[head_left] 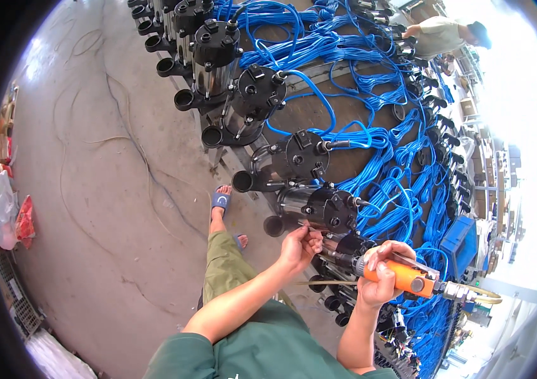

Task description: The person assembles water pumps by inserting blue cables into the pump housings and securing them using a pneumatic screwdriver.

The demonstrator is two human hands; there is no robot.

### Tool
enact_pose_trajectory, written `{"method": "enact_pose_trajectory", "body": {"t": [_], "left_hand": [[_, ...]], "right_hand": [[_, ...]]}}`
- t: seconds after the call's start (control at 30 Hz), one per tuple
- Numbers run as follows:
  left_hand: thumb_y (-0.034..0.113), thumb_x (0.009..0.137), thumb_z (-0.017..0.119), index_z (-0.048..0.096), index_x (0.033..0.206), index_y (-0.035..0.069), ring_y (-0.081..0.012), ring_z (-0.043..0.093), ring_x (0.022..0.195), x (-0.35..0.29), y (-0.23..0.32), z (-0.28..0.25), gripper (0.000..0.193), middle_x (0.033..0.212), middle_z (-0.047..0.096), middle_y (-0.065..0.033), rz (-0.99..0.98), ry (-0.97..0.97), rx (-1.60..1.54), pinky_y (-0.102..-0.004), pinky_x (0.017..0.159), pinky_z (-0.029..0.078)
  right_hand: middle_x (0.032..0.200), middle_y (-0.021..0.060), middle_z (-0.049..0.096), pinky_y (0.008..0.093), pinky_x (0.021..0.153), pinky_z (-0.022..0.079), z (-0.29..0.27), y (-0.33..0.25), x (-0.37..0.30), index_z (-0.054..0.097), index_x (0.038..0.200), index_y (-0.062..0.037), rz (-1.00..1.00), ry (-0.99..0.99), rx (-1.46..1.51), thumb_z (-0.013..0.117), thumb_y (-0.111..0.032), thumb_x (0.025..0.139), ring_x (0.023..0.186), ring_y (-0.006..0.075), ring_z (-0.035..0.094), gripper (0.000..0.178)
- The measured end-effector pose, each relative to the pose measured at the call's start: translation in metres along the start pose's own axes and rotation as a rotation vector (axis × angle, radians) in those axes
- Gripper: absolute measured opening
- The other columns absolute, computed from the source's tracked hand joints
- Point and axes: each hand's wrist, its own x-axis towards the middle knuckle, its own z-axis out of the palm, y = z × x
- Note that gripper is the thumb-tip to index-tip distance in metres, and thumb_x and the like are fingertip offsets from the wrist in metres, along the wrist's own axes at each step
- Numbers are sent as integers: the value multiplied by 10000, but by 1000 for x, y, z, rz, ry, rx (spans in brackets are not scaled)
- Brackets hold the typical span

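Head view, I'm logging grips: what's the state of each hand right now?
Left hand: closed in a pinch; whether it holds something small cannot be told.
Right hand: closed, holding the orange tool.

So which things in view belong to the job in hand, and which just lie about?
Part of the job, seemingly:
- orange tool, in the right hand
- cylinders, by the left hand
- blue cables

Just lying about, apparently:
- white bag
- red bag
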Motion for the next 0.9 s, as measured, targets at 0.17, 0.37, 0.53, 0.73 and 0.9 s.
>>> {"method": "enact_pose_trajectory", "body": {"t": [0.17,0.37,0.53,0.73,0.9], "left_hand": [[193,1025,405,586,906,-14,-240,564,690,5,0,-8,299,799,650,-132,-7,-34,5,-363,633,446],[184,1017,403,589,892,-19,-247,570,653,2,-1,1,303,760,652,-133,50,12,64,-368,609,448],[170,1009,404,589,889,-12,-252,585,661,0,0,-1,287,767,659,-143,49,41,67,-371,609,453],[180,1016,397,571,931,3,-249,606,670,1,2,2,263,779,663,-142,51,83,42,-360,613,482],[137,974,535,567,1020,-7,-223,598,638,-26,21,2,155,733,629,-105,323,146,919,-330,620,502]], "right_hand": [[883,138,584,269,575,467,0,-1,3,528,1113,19,-13,37,17,541,15,736,598,144,528,377],[885,140,580,283,595,493,0,9,11,526,1117,15,-58,33,51,557,23,741,612,154,537,377],[877,141,555,296,579,492,3,27,14,504,1060,5,-38,-4,59,548,38,748,626,168,531,317],[845,126,570,294,592,492,7,34,15,519,1044,-1,-21,-110,7,539,7,760,596,145,520,285],[880,159,604,290,600,513,7,35,13,532,1053,17,-55,-139,-30,536,23,758,622,155,555,295]]}}
